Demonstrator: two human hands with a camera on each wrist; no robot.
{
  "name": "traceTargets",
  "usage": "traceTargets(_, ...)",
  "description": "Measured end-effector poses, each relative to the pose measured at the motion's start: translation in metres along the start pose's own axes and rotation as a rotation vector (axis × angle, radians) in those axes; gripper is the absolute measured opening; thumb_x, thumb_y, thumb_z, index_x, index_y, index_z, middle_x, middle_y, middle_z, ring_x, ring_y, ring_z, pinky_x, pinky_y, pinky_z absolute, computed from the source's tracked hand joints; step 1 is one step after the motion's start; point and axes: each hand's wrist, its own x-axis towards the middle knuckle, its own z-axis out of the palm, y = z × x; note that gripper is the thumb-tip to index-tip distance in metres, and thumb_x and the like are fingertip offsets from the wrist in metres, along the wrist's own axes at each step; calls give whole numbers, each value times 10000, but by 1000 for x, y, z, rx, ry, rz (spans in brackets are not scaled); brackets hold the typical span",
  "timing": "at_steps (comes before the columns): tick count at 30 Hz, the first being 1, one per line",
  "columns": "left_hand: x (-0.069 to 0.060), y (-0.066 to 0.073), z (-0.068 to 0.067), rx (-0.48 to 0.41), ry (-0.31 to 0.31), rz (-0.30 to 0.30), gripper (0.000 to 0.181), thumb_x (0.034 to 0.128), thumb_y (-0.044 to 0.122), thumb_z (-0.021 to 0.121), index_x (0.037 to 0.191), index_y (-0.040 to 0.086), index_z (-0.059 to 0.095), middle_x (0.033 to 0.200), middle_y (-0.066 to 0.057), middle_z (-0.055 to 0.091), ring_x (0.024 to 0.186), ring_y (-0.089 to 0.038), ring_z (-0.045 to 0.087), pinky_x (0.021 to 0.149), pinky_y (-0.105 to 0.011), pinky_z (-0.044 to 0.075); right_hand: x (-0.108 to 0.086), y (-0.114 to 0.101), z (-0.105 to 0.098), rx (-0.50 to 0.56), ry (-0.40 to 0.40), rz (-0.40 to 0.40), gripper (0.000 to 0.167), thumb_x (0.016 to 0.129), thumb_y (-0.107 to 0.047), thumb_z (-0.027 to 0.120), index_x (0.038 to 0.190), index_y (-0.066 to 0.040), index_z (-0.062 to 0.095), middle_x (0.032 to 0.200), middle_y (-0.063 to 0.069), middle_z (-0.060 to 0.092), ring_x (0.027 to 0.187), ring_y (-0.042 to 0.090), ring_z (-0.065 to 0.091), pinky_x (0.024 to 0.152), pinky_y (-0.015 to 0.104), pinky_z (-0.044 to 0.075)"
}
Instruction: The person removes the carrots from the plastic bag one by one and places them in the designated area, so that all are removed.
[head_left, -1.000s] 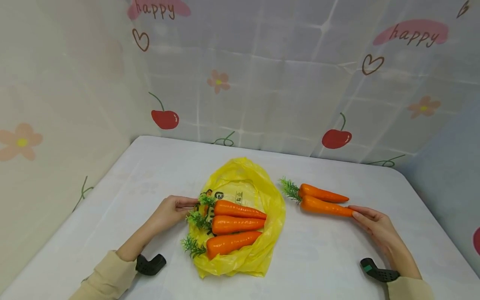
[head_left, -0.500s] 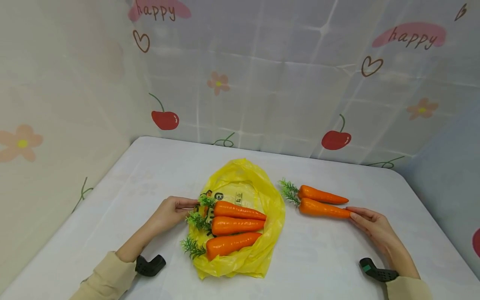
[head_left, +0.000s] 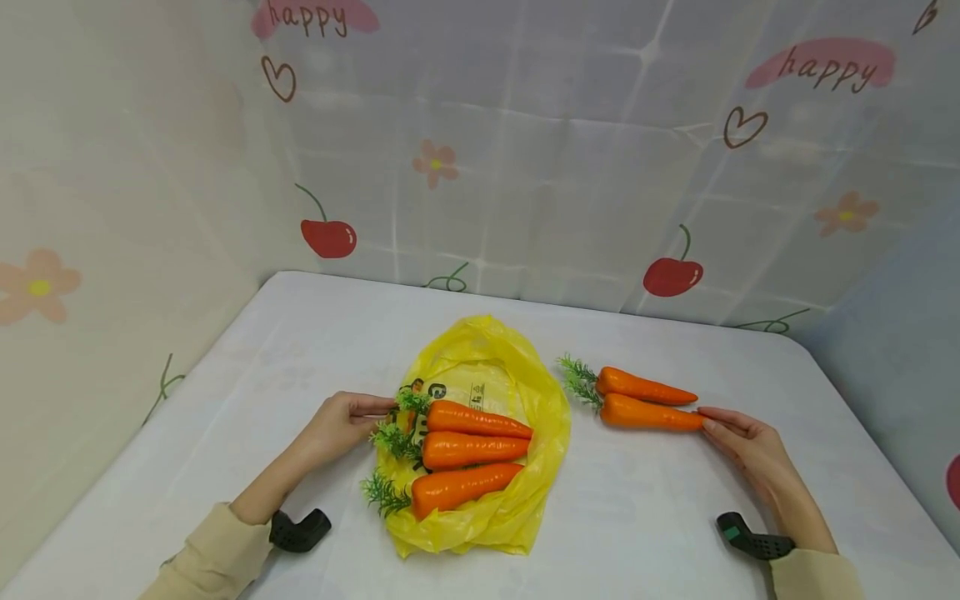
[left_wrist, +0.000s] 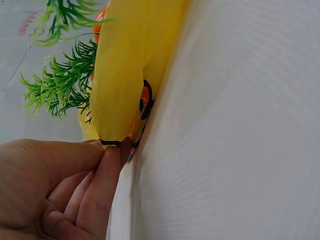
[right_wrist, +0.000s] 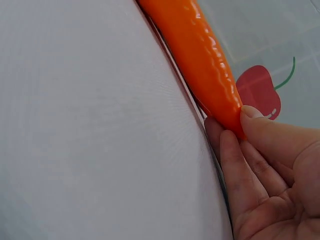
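My left hand (head_left: 337, 427) pinches the left edge of a yellow plastic bag (head_left: 543, 400) between thumb and fingers; the left wrist view shows the folded rim of the bag (left_wrist: 122, 75) in that pinch. Three orange carrots with green tops lie in the bag's mouth, the middle carrot (head_left: 472, 450) between the other two. Their leafy tops (left_wrist: 65, 82) hang over the bag's left edge. On the right, my right hand (head_left: 753, 450) pinches the pointed tip of a carrot (head_left: 648, 412). Touching it on the far side is another carrot (head_left: 645, 386), both with tops facing left.
All of this lies on a white table (head_left: 615, 517). A printed curtain (head_left: 540, 208) stands along the back edge, with more sheeting at both sides. A black device (head_left: 300, 531) sits at the left wrist, and a similar black device (head_left: 753, 537) at the right.
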Motion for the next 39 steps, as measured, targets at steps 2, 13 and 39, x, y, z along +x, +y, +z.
traceTargets(2, 0, 0, 0, -1, 0, 3, 321, 844, -117, 557, 1155, -79, 626, 1096, -186, 641, 987, -288, 619, 715, -286, 534, 1, 1, 1, -1, 18, -1, 240, 877, -223, 676, 1103, -142, 691, 986, -212, 580, 893, -68, 561, 752, 130, 473)
traceTargets(13, 0, 2, 0, 5, -1, -9, 313, 849, -101, 567, 1155, -77, 627, 1091, -190, 641, 971, -282, 626, 705, -277, 534, 3, 2, 3, 118, 71, -20, 155, 866, -143, 687, 1011, -195, 707, 956, -187, 631, 875, -58, 589, 739, 138, 480)
traceTargets(39, -1, 2, 2, 10, 4, -45, 316, 852, -88, 577, 1162, -62, 630, 1099, -187, 639, 956, -273, 627, 607, -258, 505, -3, 5, -4, 155, 113, -22, 457, 890, -176, 656, 1267, 40, 515, 983, -150, 612, 890, -45, 601, 749, 147, 478)
